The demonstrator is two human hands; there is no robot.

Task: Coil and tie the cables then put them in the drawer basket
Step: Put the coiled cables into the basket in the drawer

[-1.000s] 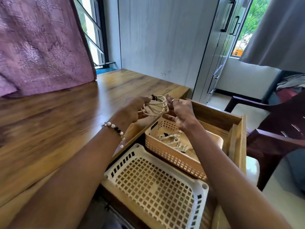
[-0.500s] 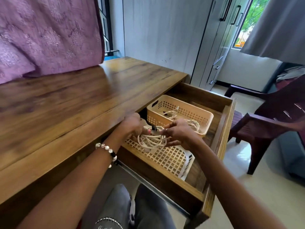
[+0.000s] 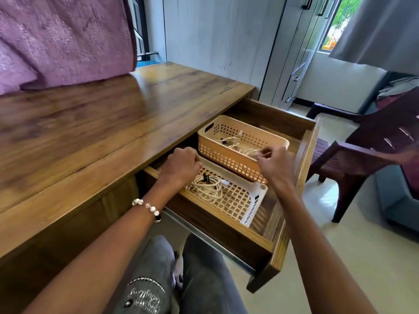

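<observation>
Coiled, tied cable [image 3: 206,186] lies in the white basket [image 3: 240,200] inside the open drawer [image 3: 292,200]. Left hand [image 3: 179,167] hovers above it, fingers curled, holding nothing. Right hand [image 3: 275,165] pinches loose cable [image 3: 243,149] in the orange basket [image 3: 226,152].

Single head view, looking forward and down; close over the open drawer [image 3: 283,243].

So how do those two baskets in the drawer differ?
The orange basket sits farther back, the white basket nearer the drawer's front. The orange basket has taller walls; the white basket looks shallower and wider. The orange basket holds loose-looking cables, which the right hand reaches into, while the white basket holds one tied coil beside the left hand. Both are perforated plastic.
</observation>
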